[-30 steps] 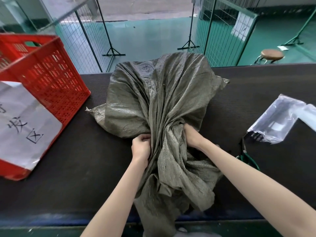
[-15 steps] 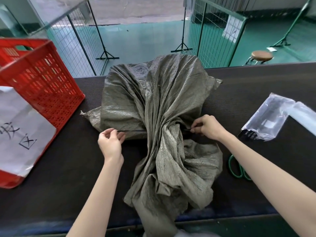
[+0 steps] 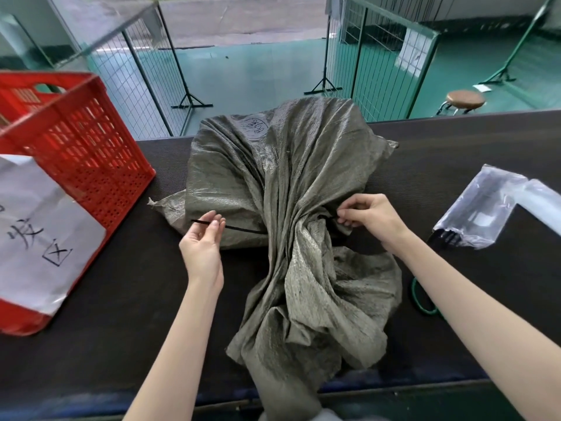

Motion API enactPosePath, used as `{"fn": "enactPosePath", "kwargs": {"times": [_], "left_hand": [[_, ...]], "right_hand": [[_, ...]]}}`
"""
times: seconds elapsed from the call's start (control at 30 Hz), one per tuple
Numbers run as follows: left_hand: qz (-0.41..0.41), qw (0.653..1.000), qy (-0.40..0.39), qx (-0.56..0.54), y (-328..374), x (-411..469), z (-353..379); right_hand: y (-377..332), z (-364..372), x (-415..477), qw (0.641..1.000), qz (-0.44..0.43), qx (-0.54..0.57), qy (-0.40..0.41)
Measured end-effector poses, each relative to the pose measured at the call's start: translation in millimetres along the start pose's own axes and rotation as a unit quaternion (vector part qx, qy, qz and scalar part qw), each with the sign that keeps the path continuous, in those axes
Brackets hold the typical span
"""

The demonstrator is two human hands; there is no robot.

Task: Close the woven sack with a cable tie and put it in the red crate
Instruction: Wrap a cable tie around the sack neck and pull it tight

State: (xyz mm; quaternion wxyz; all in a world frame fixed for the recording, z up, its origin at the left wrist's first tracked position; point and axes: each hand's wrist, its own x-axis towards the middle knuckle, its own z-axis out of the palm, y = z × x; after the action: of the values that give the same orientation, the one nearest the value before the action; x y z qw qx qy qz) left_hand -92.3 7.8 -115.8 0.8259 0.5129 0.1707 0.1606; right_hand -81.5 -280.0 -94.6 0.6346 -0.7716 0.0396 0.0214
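Now | left hand [image 3: 202,250] pinching tie [image 3: 239,228] tail | right hand [image 3: 368,219] pinching its other end at sack [image 3: 291,189] neck | crate [image 3: 76,147] left

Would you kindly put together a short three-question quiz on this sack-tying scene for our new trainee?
1. True or false: the woven sack already sits in the red crate.
2. Which hand pinches the long free end of the cable tie?
3. The crate stands: A) left of the sack, B) right of it, C) behind it.

Key: 1 false, it lies on the dark table; 2 the left hand; 3 A.
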Motion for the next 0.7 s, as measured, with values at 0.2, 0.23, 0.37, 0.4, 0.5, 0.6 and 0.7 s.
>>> {"fn": "enactPosePath", "kwargs": {"times": [0.2,0.23,0.37,0.4,0.5,0.6,0.7], "left_hand": [[-0.05,0.994,-0.039,0.09,-16.7,-6.6,-4.2],[-0.079,0.99,-0.047,0.103,-17.4,-8.4,-5.0],[-0.094,0.986,-0.081,0.11,-17.9,-14.9,-3.1],[-0.08,0.988,-0.084,0.107,-17.5,-15.1,-1.7],[-0.035,0.991,-0.083,0.099,-13.5,-11.7,3.5],[-0.001,0.991,-0.09,0.096,-4.9,-6.5,12.7],[0.012,0.988,-0.114,0.099,3.4,-0.1,24.2]], "right_hand": [[-9.1,15.1,-9.3,0.999,-0.005,0.049,-0.008],[-10.3,16.6,-10.5,0.999,-0.008,0.051,-0.011],[-14.3,21.8,-15.3,0.998,-0.017,0.065,-0.005],[-15.8,22.7,-16.2,0.998,-0.023,0.064,-0.001],[-22.5,25.4,-18.3,0.997,-0.059,0.054,0.016],[-29.5,27.3,-16.2,0.992,-0.104,0.038,0.058],[-35.2,27.0,-8.1,0.982,-0.153,-0.044,0.105]]}}
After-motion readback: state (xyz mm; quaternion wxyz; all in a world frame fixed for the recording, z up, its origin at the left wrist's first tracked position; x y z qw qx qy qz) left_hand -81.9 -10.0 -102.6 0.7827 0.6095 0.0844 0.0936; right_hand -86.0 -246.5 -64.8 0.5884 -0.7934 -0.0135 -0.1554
